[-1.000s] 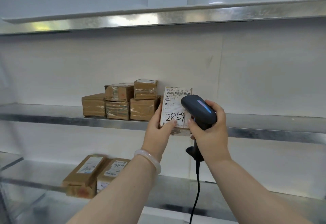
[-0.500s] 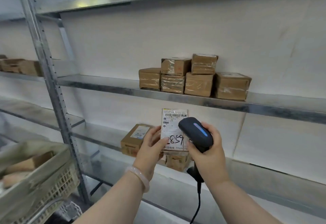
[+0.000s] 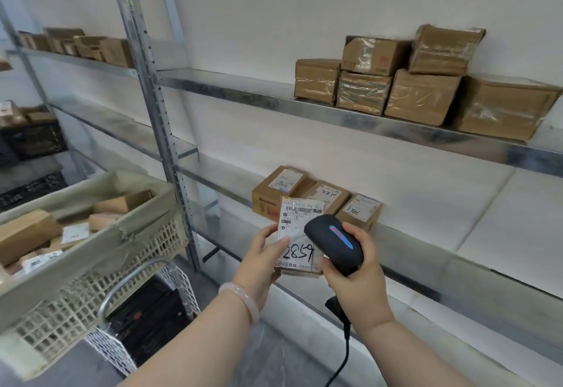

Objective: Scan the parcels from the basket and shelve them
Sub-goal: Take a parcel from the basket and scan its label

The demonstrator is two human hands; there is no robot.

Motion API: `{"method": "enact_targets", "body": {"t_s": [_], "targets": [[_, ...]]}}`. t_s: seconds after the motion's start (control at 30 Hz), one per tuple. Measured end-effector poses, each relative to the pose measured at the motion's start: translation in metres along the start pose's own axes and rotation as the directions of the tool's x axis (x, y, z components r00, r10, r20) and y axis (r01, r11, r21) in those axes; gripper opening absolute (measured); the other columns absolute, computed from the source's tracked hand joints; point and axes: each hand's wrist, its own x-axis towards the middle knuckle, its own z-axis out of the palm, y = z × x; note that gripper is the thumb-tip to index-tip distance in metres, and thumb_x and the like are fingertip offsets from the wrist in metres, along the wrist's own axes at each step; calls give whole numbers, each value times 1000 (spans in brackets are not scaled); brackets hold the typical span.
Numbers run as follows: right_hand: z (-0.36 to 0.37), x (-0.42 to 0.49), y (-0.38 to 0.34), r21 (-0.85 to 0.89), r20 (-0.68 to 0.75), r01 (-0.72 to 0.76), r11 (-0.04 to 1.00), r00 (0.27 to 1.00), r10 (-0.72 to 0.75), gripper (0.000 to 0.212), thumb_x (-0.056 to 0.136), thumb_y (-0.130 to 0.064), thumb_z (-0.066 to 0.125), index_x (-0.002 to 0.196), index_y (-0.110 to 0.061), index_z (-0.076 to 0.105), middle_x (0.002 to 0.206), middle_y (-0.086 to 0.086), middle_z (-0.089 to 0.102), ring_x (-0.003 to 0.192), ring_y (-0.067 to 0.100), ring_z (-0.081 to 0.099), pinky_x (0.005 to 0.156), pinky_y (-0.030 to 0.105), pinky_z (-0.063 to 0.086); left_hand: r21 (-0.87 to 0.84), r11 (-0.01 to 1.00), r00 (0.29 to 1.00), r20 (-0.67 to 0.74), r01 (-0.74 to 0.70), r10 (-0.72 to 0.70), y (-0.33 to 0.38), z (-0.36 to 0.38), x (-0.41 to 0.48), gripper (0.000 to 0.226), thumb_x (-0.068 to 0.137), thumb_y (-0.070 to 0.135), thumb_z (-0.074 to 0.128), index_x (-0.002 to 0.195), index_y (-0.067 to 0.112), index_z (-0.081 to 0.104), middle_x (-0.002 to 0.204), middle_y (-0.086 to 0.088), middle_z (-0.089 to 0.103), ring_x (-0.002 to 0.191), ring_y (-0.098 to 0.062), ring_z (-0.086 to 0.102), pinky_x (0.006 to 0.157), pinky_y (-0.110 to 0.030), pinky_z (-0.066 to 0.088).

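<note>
My left hand [image 3: 262, 261] holds a small flat parcel [image 3: 300, 228] upright, its white label with the handwritten number 2859 facing me. My right hand [image 3: 355, 283] grips a black corded barcode scanner [image 3: 333, 242] right beside the label, its head lit red and blue. The cream plastic basket [image 3: 100, 268] lined with cloth stands at the left and holds several brown parcels [image 3: 27, 231]. In front of me runs the metal shelf [image 3: 426, 268], with three labelled parcels [image 3: 278, 187] just behind the one I hold.
The upper shelf [image 3: 304, 106] carries several taped brown boxes [image 3: 423, 97]. A perforated steel upright [image 3: 152, 103] divides the rack; more boxes [image 3: 76, 44] sit on the far left shelf. Black crates [image 3: 33, 140] stand at the left and one under the basket [image 3: 146, 319].
The view has swung down and left, bringing the basket into sight. My hands have dropped from the upper shelf level to the lower one, with parcel and scanner held the same way.
</note>
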Motion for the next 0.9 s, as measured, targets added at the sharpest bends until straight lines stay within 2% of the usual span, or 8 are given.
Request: {"method": "enact_targets", "body": {"t_s": [0.1, 0.27, 0.43, 0.53, 0.6, 0.67, 0.77, 0.9], "targets": [[-5, 4, 6, 0, 59, 0, 1000, 998, 0, 70, 76, 1, 80, 119, -48, 54, 125, -13, 63, 107, 0, 63, 87, 12, 48, 26, 999, 999, -36, -22, 23, -5, 3, -5, 44, 83, 31, 72, 124, 37, 55, 98, 2, 78, 82, -11, 72, 84, -36, 49], [-14, 14, 14, -8, 158, 26, 1000, 987, -25, 75, 76, -4, 81, 115, -60, 52, 126, -13, 59, 113, 2, 60, 90, 12, 46, -17, 1000, 994, -107, -5, 3, -18, 6, -12, 54, 92, 13, 68, 135, 38, 48, 104, 0, 76, 86, -13, 74, 62, -26, 55], [-15, 19, 22, 26, 283, 79, 997, 956, -83, 69, 77, -2, 82, 122, -44, 53, 117, -34, 59, 108, -7, 59, 86, 6, 44, -62, 998, 979, -205, -31, 18, -27, 7, -28, 66, 87, 8, 72, 142, 34, 47, 119, -6, 73, 112, -30, 68, 101, -52, 52], [-8, 20, 24, 58, 339, 92, 994, 935, -106, 61, 78, -7, 82, 125, -35, 55, 117, -24, 63, 106, -7, 60, 82, 4, 44, -78, 995, 950, -310, -67, 40, -32, -1, -39, 63, 91, 7, 68, 144, 34, 46, 118, -9, 71, 104, -25, 72, 87, -44, 60], [-1, 18, 21, 66, 357, 104, 992, 926, -121, 62, 80, -11, 81, 122, -45, 51, 115, -37, 57, 104, -12, 58, 79, 1, 42, -70, 994, 926, -373, -85, 53, -36, -12, -46, 62, 92, 11, 68, 143, 38, 46, 117, -4, 71, 97, -16, 73, 73, -33, 59], [8, 14, 18, 70, 406, 84, 994, 908, -105, 64, 82, -17, 81, 120, -55, 48, 112, -43, 54, 101, -12, 59, 77, 1, 43, -55, 994, 897, -439, -91, 58, -38, -27, -55, 63, 91, 13, 70, 144, 40, 46, 118, -2, 70, 96, -12, 72, 76, -35, 59], [29, 7, 8, 76, 512, 60, 995, 854, -91, 60, 81, -26, 80, 120, -58, 46, 110, -37, 59, 93, 1, 67, 78, 22, 57, -37, 993, 847, -526, -111, 75, -39, -53, -66, 68, 90, 12, 72, 144, 42, 44, 116, 0, 72, 95, -14, 74, 87, -42, 60], [67, -5, -10, 98, 629, 45, 994, 771, -97, 55, 76, -37, 73, 123, -50, 48, 108, -25, 65, 83, 12, 70, 74, 42, 61, -52, 989, 798, -598, -139, 81, -39, -92, -72, 68, 90, 11, 72, 138, 49, 41, 95, 16, 76, 84, -4, 74, 57, -21, 57]]}}
